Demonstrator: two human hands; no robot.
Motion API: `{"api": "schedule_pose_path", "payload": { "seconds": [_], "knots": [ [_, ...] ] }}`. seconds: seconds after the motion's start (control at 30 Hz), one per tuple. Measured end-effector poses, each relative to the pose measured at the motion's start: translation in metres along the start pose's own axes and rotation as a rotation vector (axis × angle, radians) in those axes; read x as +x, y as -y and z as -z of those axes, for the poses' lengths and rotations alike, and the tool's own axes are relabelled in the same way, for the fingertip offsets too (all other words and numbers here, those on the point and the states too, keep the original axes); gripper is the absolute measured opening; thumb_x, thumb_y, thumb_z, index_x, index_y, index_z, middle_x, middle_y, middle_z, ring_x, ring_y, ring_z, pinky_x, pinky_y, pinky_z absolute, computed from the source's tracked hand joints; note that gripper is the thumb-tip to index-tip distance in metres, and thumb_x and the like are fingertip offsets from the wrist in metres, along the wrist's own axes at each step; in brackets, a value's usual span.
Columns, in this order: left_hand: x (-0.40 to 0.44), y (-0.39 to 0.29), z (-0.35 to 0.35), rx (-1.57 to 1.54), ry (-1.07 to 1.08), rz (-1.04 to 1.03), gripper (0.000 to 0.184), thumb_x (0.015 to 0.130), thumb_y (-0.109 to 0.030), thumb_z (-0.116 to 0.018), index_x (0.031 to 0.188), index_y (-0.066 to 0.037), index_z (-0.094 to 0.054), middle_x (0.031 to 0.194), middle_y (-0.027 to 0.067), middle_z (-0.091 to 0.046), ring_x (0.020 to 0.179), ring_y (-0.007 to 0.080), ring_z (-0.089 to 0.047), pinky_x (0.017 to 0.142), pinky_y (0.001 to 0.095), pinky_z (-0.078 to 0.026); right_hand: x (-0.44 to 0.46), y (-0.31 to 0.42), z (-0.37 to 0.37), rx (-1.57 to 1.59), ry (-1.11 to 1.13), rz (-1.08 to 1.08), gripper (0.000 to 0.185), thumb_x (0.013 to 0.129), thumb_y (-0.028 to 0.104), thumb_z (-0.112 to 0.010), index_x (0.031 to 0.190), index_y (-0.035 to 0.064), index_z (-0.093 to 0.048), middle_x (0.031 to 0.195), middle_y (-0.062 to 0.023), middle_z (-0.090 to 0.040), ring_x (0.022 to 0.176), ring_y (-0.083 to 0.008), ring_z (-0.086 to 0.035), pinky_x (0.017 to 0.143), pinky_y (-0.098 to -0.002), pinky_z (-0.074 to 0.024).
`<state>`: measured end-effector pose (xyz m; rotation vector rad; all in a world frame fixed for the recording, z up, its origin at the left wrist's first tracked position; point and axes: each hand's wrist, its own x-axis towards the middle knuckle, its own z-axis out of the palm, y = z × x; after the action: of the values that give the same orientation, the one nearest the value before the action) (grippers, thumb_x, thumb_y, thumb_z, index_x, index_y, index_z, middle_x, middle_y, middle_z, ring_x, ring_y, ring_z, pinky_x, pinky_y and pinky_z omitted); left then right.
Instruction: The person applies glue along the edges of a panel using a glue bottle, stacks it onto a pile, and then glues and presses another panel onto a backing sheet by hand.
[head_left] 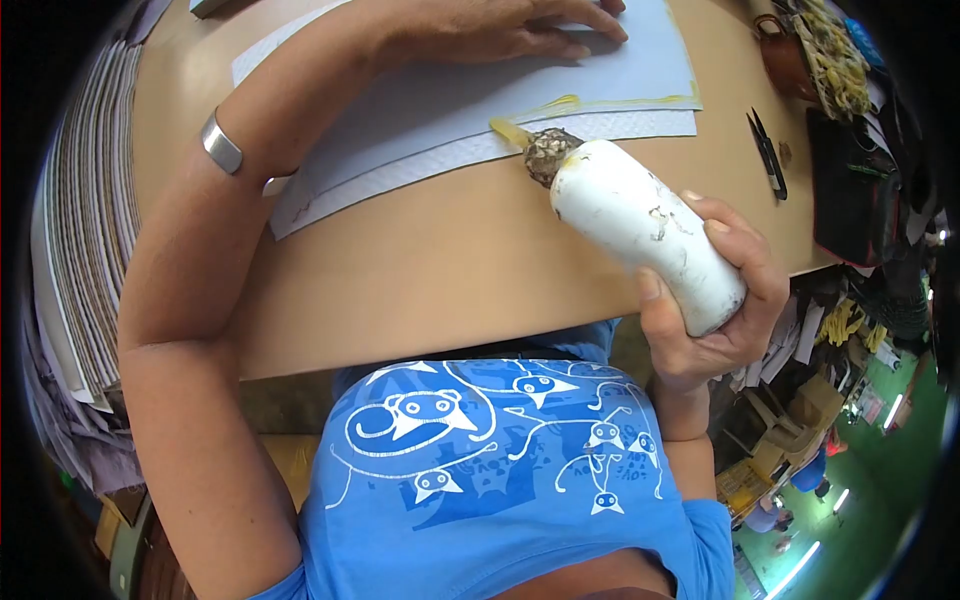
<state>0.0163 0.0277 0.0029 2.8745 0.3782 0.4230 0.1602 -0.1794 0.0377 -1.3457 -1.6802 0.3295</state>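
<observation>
On the table (400, 305) lies a pale-blue sheet (450, 100), likely limp, under our left hand (515, 28), whose extended fingers grip nothing visible. Above, the white squeeze bottle (640, 220) looks light, yielding; our right hand (735, 285) wraps its base, sensibly clear of the crusted nozzle (550, 156).

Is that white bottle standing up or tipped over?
Tipped: the right hand holds the white bottle slanted, yellow nozzle toward the sheet.
</observation>
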Motion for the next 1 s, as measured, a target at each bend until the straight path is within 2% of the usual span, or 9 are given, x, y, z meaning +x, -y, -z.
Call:
{"api": "schedule_pose_path", "payload": {
  "seconds": [0.17,0.27,0.37,0.47,0.53,0.7,1.0],
  "knots": [
    [0.003,0.005,-0.005,-0.167,-0.086,0.024,0.032,0.080,-0.032,-0.055,0.100,-0.008,-0.051,0.111,0.0090,-0.048,0.109,0.0235,-0.040,0.094,0.0385,-0.029,-0.001,-0.012,0.006,-0.013,-0.115,-0.022,0.047,0.059,-0.002,-0.067,0.100,0.0021,-0.043,0.092,-0.0195,-0.054,0.084,-0.0280,-0.057,0.075,-0.0357,-0.0475],
    [0.006,0.004,-0.003,-0.130,-0.055,0.022,0.031,0.079,-0.032,-0.055,0.097,-0.007,-0.051,0.109,0.0098,-0.049,0.106,0.0229,-0.042,0.092,0.0376,-0.030,0.002,-0.002,0.008,-0.111,0.011,0.035,0.048,0.059,-0.001,-0.068,0.100,0.0031,-0.043,0.093,-0.0190,-0.054,0.085,-0.0279,-0.057,0.074,-0.0359,-0.0486],
    [0.005,0.006,-0.003,-0.131,-0.079,-0.002,0.030,0.078,-0.031,-0.056,0.096,-0.007,-0.051,0.106,0.0091,-0.050,0.104,0.0232,-0.043,0.090,0.0374,-0.031,0.004,0.004,-0.001,-0.036,0.053,0.025,0.045,0.062,0.000,-0.064,0.101,0.0030,-0.042,0.094,-0.0223,-0.053,0.089,-0.0286,-0.054,0.081,-0.0397,-0.0441],
    [0.006,0.010,-0.004,-0.164,-0.096,-0.023,0.031,0.077,-0.031,-0.057,0.095,-0.008,-0.051,0.104,0.0085,-0.051,0.103,0.0234,-0.044,0.088,0.0366,-0.032,0.009,0.007,-0.006,-0.050,0.100,0.074,0.047,0.061,0.000,-0.064,0.101,0.0032,-0.041,0.094,-0.0229,-0.053,0.088,-0.0287,-0.055,0.080,-0.0395,-0.0450],
    [0.006,0.012,-0.006,-0.205,-0.140,-0.061,0.031,0.076,-0.032,-0.058,0.095,-0.008,-0.051,0.102,0.0081,-0.051,0.102,0.0238,-0.045,0.087,0.0361,-0.033,0.014,0.009,-0.010,-0.038,0.115,0.106,0.052,0.059,0.000,-0.069,0.102,0.0043,-0.042,0.095,-0.0207,-0.054,0.086,-0.0282,-0.056,0.073,-0.0358,-0.0487],
    [0.001,0.008,0.000,-0.180,-0.079,0.010,0.031,0.074,-0.031,-0.059,0.094,-0.009,-0.052,0.099,0.0087,-0.052,0.101,0.0243,-0.045,0.086,0.0363,-0.033,0.019,0.018,-0.020,-0.003,0.207,0.116,0.050,0.060,0.000,-0.066,0.102,0.0042,-0.040,0.095,-0.0231,-0.053,0.087,-0.0293,-0.056,0.078,-0.0390,-0.0470],
    [0.000,0.012,-0.007,-0.197,-0.132,-0.015,0.032,0.074,-0.030,-0.059,0.095,-0.007,-0.052,0.098,0.0101,-0.053,0.100,0.0257,-0.046,0.086,0.0371,-0.033,0.024,0.029,-0.038,0.048,0.292,0.155,0.051,0.061,0.004,-0.069,0.102,0.0060,-0.039,0.097,-0.0223,-0.053,0.085,-0.0287,-0.057,0.071,-0.0357,-0.0496]
  ]
}}
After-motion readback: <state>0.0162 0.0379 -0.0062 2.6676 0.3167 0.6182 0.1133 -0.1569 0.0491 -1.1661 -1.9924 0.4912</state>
